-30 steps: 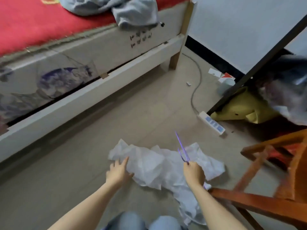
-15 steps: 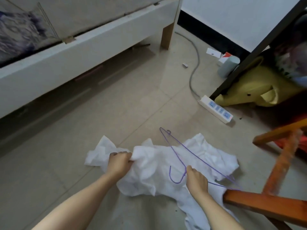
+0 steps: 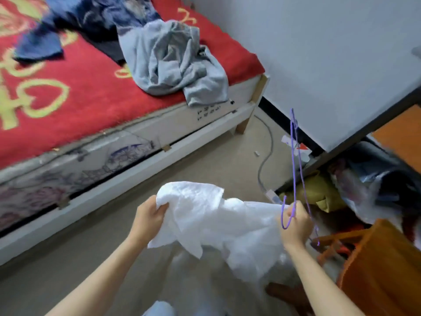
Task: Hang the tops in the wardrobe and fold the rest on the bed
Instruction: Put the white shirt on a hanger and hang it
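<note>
- White top (image 3: 218, 222): a crumpled white garment, held up off the floor (image 3: 205, 160) at 6 o'clock of the view and stretched between the two hands. Its lower part hangs toward the person's knees.
- Left hand (image 3: 149, 218): the fingers are curled tight round a bunched edge of the white top, at the garment's 9 o'clock side.
- Right hand (image 3: 296, 224): closed into a fist at the garment's 3 o'clock side, with the neck of the hanger gripped in it. Whether cloth is gripped as well cannot be told.
- Purple wire hanger (image 3: 293, 165): held nearly edge-on. The hook curls out at 9 o'clock of the fist, and the frame rises from it toward 12 o'clock.
- Bed (image 3: 136, 179): a white-railed frame under a red blanket with a yellow pattern, seen at 10 o'clock, well apart from the white top.
- Grey garment (image 3: 173, 62): heaped on the blanket at 12 o'clock, with one end draped over the bed's edge.
- Dark blue clothes (image 3: 95, 17): spread on the blanket at 11 o'clock, touching the grey garment.
- Power strip (image 3: 272, 196): laid on the floor at 3 o'clock, just past the white top. A grey cable (image 3: 267, 153) runs from it toward 12 o'clock.
- Yellow item (image 3: 319, 195): lodged near the power strip, at its 3 o'clock.
- Orange wooden chair (image 3: 376, 281): placed at 4 o'clock, beside the right forearm.
</note>
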The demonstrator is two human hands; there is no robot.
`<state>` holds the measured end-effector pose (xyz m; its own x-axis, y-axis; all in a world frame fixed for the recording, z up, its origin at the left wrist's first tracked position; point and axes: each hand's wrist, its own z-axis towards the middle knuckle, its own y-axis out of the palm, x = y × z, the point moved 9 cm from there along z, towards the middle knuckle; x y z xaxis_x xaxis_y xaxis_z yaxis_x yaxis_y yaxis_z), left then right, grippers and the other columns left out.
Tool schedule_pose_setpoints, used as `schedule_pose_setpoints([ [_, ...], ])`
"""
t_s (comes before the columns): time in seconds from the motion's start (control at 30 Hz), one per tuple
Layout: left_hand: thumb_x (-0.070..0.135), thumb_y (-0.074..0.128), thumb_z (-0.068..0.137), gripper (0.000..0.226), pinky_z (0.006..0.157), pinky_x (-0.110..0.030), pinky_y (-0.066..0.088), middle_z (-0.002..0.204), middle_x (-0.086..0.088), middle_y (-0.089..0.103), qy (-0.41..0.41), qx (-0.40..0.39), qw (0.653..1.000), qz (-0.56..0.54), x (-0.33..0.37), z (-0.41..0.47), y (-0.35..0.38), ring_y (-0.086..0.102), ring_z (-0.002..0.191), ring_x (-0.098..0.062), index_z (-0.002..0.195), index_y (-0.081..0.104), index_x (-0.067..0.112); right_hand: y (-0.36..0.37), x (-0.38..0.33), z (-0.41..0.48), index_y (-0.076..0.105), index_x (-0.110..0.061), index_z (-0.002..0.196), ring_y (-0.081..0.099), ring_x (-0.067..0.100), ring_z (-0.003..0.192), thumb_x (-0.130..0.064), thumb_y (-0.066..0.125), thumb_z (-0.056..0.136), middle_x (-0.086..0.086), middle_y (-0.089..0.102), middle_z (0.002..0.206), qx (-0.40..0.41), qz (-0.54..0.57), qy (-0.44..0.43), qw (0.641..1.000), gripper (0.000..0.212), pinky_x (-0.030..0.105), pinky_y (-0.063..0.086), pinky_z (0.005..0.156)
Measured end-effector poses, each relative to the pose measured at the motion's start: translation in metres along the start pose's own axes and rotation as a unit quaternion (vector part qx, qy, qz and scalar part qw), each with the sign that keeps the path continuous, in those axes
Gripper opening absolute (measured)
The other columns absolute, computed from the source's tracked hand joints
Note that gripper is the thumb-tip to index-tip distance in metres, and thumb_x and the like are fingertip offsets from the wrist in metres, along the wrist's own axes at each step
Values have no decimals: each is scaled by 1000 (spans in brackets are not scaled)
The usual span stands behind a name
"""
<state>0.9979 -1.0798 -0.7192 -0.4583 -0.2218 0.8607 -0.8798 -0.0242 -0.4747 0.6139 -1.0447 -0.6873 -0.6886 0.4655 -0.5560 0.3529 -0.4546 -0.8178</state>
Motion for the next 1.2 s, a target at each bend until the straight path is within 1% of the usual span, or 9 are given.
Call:
schedule_pose_setpoints([
  [0.27, 2, 54, 91, 16, 57, -32, 38, 70, -6, 57, 68, 227, 972, -11, 219, -9, -272, 48, 63, -20, 79, 63, 5, -184, -312, 57, 31, -13, 51, 36, 31, 60, -13, 30, 56, 14, 42, 50, -9, 200, -100, 975, 5, 34, 24, 58],
  [0.43, 20, 62, 82, 13, 58, -29, 38, 67, -4, 50, 80, 368, 920, -110, 256, -9, -447, 43, 63, -9, 73, 60, 10, -212, -472, 67, 37, -9, 56, 46, 40, 68, -17, 29, 60, 21, 50, 63, -26, 235, -178, 955, 13, 43, 36, 69],
  [0.57, 20, 60, 81, 15, 53, -23, 34, 68, 4, 48, 99, 410, 898, -123, 261, -8, -544, 36, 54, 5, 74, 58, 7, -205, -573, 56, 43, -12, 62, 54, 40, 87, -24, 23, 67, 28, 60, 91, -53, 222, -191, 955, 23, 36, 27, 68],
  [0.7, 24, 61, 82, 25, 52, -14, 33, 62, 6, 48, 137, 454, 876, -86, 279, -2, -631, 37, 60, -7, 78, 58, 0, -180, -672, 48, 60, 4, 94, 54, 42, 101, -14, 35, 95, 28, 60, 108, -54, 193, -234, 951, 32, 39, 38, 82],
  [0.77, 16, 59, 90, 21, 44, -9, 31, 62, -6, 47, 114, 473, 871, -68, 276, 3, -681, 40, 60, -12, 76, 56, 0, -161, -725, 39, 59, -5, 78, 51, 39, 88, -8, 38, 95, 27, 55, 93, -72, 204, -254, 943, 27, 36, 35, 76],
  [0.87, 53, 51, 77, 57, 51, -22, 45, 50, -11, 52, 90, 471, 874, -81, 261, 17, -743, 57, 49, -12, 65, 51, -3, -148, -788, 25, 27, -22, 56, 37, 23, 78, -3, 41, 91, 10, 42, 72, -90, 233, -258, 933, 43, 28, 26, 70],
  [0.97, 58, 29, 74, 77, 80, -48, 43, 87, -37, 59, 40, 457, 888, 23, 254, 33, -773, 58, 90, -48, 84, 58, -13, -124, -819, 22, 30, -15, 54, 41, 22, 75, 3, 46, 86, 10, 45, 69, -122, 261, -233, 929, 39, 25, 30, 65],
  [1.1, 36, 37, 100, 56, 89, -47, 36, 113, -39, 52, -7, 466, 881, 81, 236, 50, -789, 49, 107, -51, 104, 54, -17, -42, -846, 9, 41, -12, 62, 54, 28, 63, 6, 49, 77, 4, 45, 56, -258, 173, -212, 926, 25, 43, 53, 74],
  [1.2, 26, 36, 101, 48, 83, -43, 37, 110, -39, 56, -10, 447, 890, 93, 233, 80, -783, 52, 103, -49, 100, 56, -17, 7, -855, -25, 42, -11, 64, 61, 30, 76, -2, 57, 80, 6, 46, 61, -336, 68, -230, 911, 23, 31, 41, 64],
])
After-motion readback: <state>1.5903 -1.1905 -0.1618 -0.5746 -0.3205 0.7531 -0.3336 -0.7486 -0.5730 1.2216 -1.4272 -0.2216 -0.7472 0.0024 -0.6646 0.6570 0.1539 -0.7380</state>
